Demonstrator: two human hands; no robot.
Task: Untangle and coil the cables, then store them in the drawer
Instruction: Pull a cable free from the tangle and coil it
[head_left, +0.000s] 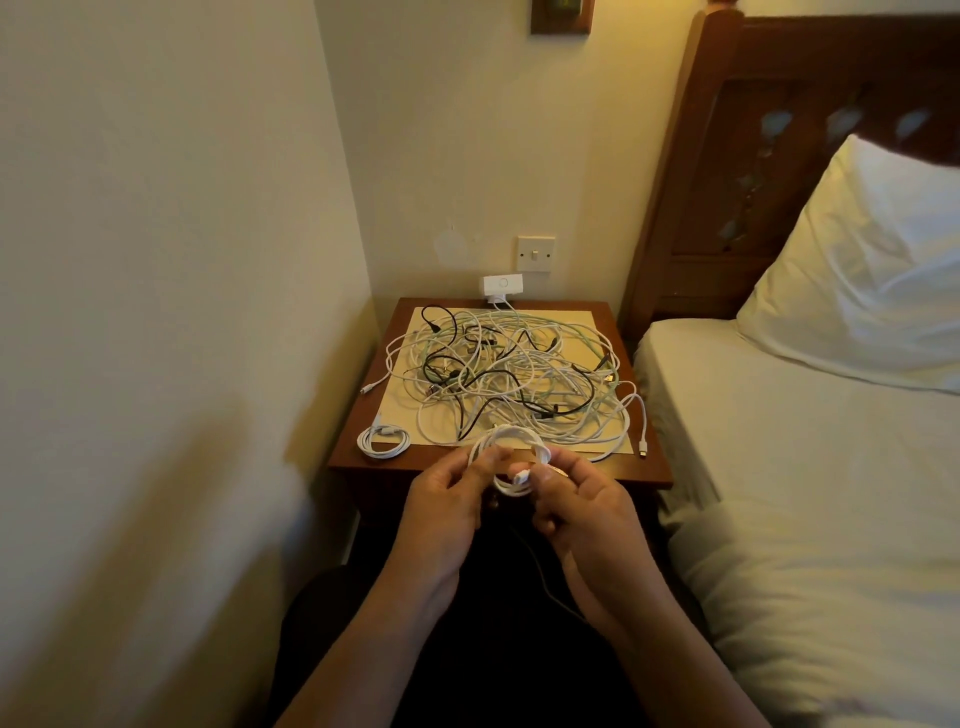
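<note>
Both hands pinch one white coil (514, 480), left hand (447, 499) at nine o'clock, right hand (582, 504) at three. I see the tangled cables (509, 374) at twelve on the tabletop (649, 462).

Glossy reddish-brown wooden bedside table (652, 467); matt cream rectangular top panel (582, 325); smooth, plastic-sheathed tangled white and black cables (509, 374); creased white cloth pillow (857, 270).

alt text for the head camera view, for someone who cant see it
The left hand and right hand hold a small white cable coil just above the front edge of a wooden bedside table. A big tangle of white and black cables covers the table, with one finished coil at its front left; a bed stands on the right.
</note>
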